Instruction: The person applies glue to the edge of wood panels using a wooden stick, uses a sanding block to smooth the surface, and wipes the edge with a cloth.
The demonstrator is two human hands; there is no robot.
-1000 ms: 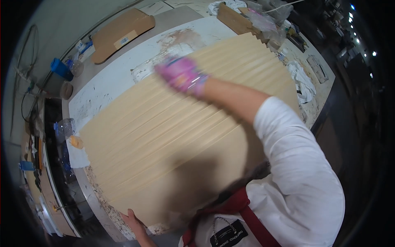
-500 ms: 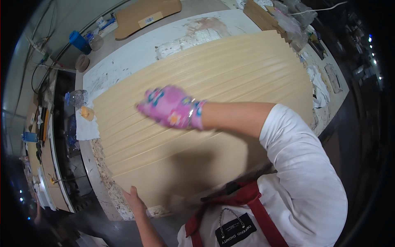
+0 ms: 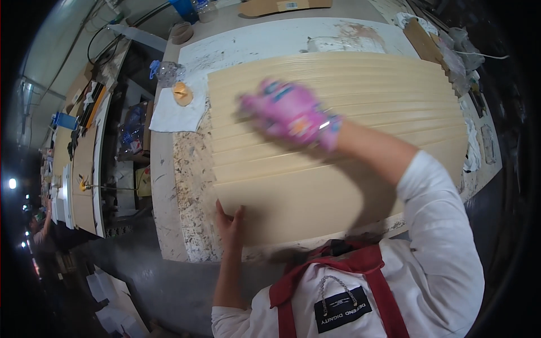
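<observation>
I have the right hand (image 3: pixel 293 115), in a pink glove patterned with flowers, over the far left part of a broad beige board with long raised ridges (image 3: pixel 332 208); its fingers (image 3: pixel 253 106) are blurred by motion and point left, and I cannot tell whether they hold anything or press on the surface. At the board's near left corner I see the bare left hand (image 3: pixel 229 225), its thumb and index finger spread wide in a V, the thumb over the plain near strip of the board and the index finger by its left edge. The board lies flat across the middle of a grey-topped bench (image 3: pixel 162 191), with the ridges running left to right and a paint-speckled strip (image 3: pixel 191 169) showing along its left side. Beyond that, on the left, I make out a white cloth (image 3: pixel 169 115) carrying a rounded tan lump (image 3: pixel 182 94), with a clear plastic bottle with a blue cap (image 3: pixel 171 73) just beside it. On the far side a stained white sheet (image 3: pixel 248 46) runs behind the board. On the right I see a crumpled white cloth (image 3: pixel 472 151) near the board's edge and, farther back, crumpled clear plastic bags (image 3: pixel 465 50).
</observation>
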